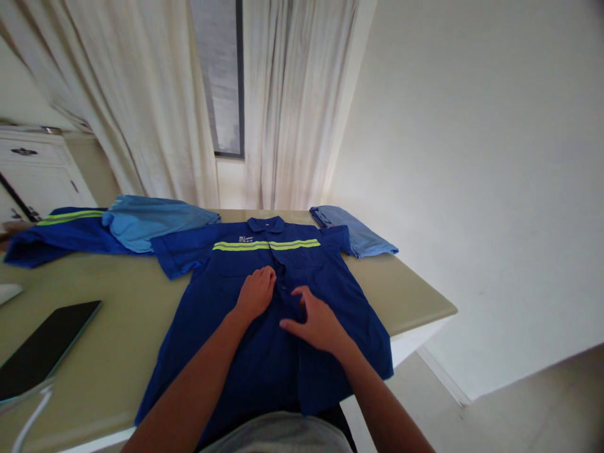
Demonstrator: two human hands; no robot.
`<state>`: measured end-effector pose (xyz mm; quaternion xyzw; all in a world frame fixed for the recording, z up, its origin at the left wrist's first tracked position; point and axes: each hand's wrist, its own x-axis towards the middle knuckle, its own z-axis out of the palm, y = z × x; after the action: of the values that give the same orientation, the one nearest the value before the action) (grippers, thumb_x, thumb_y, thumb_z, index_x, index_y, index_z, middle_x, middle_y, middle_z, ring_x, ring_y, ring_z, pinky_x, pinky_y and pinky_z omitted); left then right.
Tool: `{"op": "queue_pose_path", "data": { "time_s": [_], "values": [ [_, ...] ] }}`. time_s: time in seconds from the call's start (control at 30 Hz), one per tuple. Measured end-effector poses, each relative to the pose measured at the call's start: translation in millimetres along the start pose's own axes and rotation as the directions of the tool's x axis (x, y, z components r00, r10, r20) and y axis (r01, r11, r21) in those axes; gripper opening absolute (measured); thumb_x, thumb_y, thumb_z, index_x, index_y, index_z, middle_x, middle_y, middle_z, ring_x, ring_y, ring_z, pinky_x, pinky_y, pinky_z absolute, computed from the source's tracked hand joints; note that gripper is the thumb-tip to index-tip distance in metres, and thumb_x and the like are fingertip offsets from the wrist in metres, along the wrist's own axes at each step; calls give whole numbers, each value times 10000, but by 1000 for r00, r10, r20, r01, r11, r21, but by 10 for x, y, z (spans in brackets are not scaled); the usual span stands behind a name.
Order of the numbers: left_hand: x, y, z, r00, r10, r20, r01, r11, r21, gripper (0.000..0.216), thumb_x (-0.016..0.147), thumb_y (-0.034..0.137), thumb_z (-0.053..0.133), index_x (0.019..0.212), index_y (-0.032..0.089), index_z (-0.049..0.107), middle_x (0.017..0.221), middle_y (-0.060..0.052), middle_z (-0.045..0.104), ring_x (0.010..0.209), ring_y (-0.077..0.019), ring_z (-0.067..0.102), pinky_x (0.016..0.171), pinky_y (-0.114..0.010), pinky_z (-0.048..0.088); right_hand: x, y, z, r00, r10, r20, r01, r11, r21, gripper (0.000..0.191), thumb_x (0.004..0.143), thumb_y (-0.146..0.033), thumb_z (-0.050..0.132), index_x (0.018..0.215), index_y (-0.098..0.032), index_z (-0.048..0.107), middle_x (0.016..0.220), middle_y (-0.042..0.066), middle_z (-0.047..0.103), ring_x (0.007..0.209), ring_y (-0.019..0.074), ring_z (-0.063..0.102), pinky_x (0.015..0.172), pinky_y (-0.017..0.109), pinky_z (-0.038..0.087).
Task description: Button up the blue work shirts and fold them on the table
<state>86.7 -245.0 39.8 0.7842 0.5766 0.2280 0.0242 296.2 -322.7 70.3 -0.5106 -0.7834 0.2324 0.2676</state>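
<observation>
A dark blue short-sleeved work shirt (226, 352) lies spread front up, its collar at the far side and its lower hem hanging over the near table edge. Yellow-green reflective bands cross the chest. My left hand (257, 292) is closed at the shirt's front opening, fingers bent on the edge of the cloth. Just right of it, my right hand (317, 319) is over the other front panel, thumb and forefinger apart. Whether its curled fingers touch the cloth I cannot tell. The front opening runs between both hands, parted towards the hem.
Folded light blue garments (160, 220) and a dark blue striped garment (70, 236) lie at the back left of the table (127, 308). Another folded light blue garment (358, 229) is at the back right. A black tablet (47, 346) and white cable (33, 415) lie at left.
</observation>
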Motion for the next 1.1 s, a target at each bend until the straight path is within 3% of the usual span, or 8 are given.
{"op": "queue_pose_path", "data": {
  "time_s": [0.1,0.27,0.37,0.5,0.7,0.9,1.0,1.1],
  "values": [
    [-29,-14,49,998,-36,-55,39,998,50,435,1059,340,339,1395,176,562,1429,-150,632,1317,-299,577,1085,-459,429,-411,-119,-61,981,-127,150,137,989,-58,646,854,-204,690,1463,-299,495,1338,73,583,1094,229,646,980,354,477],
    [-72,-15,131,993,-30,111,18,994,110,574,1047,413,312,1549,178,458,1650,-136,402,1537,-321,347,1242,-586,229,-592,-204,-228,910,-228,345,253,967,-27,533,843,-26,521,1309,-260,633,1188,55,616,1034,172,655,925,270,483],
    [-151,11,125,981,-32,193,2,988,153,619,1034,420,307,1601,182,378,1700,-130,287,1573,-347,258,1231,-673,172,-320,-285,-311,871,-279,405,340,936,-88,356,918,-214,626,1271,-255,645,1102,44,652,965,189,663,872,283,490],
    [-320,71,83,961,-55,272,4,983,184,631,1027,440,294,1614,217,357,1718,-136,232,1587,-361,208,1214,-711,161,398,-341,-173,967,-177,184,231,915,-332,297,989,-429,569,1221,-251,625,1125,73,664,958,236,667,838,341,482],
    [-192,103,-122,930,-95,355,45,988,146,533,984,430,398,1487,296,515,1642,-131,415,1503,-390,363,1145,-717,301,1175,-47,208,991,-14,136,60,939,-338,228,930,-196,532,1138,-255,608,1092,58,701,942,241,672,769,320,435],
    [221,175,-151,939,-304,162,286,950,125,352,1004,425,426,1182,264,682,1315,-131,624,1229,-375,558,971,-596,470,1219,368,199,998,-46,44,48,998,-29,265,853,-125,611,1087,-242,571,775,-44,635,754,164,629,695,253,391],
    [256,67,-31,966,-248,70,245,968,49,348,1018,284,394,1203,290,688,1287,-85,650,1193,-298,570,1024,-524,432,1192,392,196,994,-84,76,79,994,73,376,812,-253,742,1137,-253,554,791,-59,632,737,155,616,665,242,381],
    [239,-89,36,983,-133,123,140,989,-44,388,1016,216,377,1197,311,707,1292,-53,672,1175,-251,587,1036,-480,417,1171,316,213,993,-54,109,55,998,-5,485,734,-252,786,1154,-268,545,821,-63,633,737,157,603,640,244,344]
  ]
}}
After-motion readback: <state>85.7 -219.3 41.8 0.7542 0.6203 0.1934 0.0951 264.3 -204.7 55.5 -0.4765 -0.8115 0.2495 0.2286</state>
